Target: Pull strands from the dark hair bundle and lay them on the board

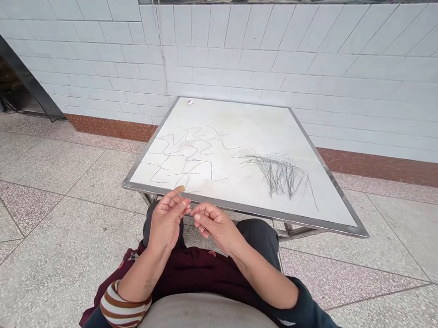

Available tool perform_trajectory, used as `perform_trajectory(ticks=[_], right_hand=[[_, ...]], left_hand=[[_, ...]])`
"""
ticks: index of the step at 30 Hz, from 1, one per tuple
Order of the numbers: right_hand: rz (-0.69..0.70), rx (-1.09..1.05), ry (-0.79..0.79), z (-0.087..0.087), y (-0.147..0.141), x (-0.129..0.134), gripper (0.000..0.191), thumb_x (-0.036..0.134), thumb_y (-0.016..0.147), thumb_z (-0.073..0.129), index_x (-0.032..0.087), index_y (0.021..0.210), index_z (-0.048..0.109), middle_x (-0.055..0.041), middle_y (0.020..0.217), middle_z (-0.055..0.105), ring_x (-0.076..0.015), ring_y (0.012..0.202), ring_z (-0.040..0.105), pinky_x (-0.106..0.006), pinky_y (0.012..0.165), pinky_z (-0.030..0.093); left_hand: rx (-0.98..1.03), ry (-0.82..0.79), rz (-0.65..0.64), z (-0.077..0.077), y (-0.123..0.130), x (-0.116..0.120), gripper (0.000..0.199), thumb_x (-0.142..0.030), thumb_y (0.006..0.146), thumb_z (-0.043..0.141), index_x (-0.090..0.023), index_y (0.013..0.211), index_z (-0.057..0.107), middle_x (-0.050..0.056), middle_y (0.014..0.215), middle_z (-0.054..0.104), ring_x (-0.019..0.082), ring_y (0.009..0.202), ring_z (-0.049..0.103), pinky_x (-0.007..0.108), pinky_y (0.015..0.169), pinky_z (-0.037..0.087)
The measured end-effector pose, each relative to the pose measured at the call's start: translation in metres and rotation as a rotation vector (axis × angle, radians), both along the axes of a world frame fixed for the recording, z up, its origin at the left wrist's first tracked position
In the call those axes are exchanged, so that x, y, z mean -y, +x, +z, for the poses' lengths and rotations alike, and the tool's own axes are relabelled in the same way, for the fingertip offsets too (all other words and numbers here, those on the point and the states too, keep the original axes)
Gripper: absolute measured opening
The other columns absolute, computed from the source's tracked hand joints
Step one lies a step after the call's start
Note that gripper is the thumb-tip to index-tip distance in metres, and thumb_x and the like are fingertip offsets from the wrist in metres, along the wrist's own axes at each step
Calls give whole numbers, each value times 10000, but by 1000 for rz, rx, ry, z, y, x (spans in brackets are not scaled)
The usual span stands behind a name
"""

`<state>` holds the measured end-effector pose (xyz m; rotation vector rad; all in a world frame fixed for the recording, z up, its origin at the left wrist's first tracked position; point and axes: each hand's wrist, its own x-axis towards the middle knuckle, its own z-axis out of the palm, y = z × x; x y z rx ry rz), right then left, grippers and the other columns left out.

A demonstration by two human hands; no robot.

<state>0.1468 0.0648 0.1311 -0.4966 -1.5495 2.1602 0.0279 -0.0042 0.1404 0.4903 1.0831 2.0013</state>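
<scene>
White tiled wall [227, 63] is fronted by white-topped table [245, 123], metal-edged, set just beside it. Bent thin wires [211, 171] are spread over the table's left half, some crossing. Dark wire pile [278, 176] is heaped loosely on the right half, strands tangled. Left hand [166, 220] and right hand [219, 226] are held close together at the near edge. Thin held wire [190, 211] is pinched by fingers and thumb of both, slanted down to the right. Tan wrap [180, 189] is seen on a left fingertip. Small white-and-red item [190, 102] is placed near the far left corner
</scene>
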Motion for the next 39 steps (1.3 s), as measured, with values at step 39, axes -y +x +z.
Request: perform_trajectory(ticks=[39], right_hand=[[-232, 29, 336, -7, 1, -3, 127, 319, 762, 637, 213, 826, 610, -4, 761, 604, -132, 683, 541, -269, 630, 441]], left_hand=[[95, -11, 19, -1, 4, -6, 295, -189, 662, 760, -159, 950, 704, 2, 748, 649, 80, 690, 585, 205, 665, 461]])
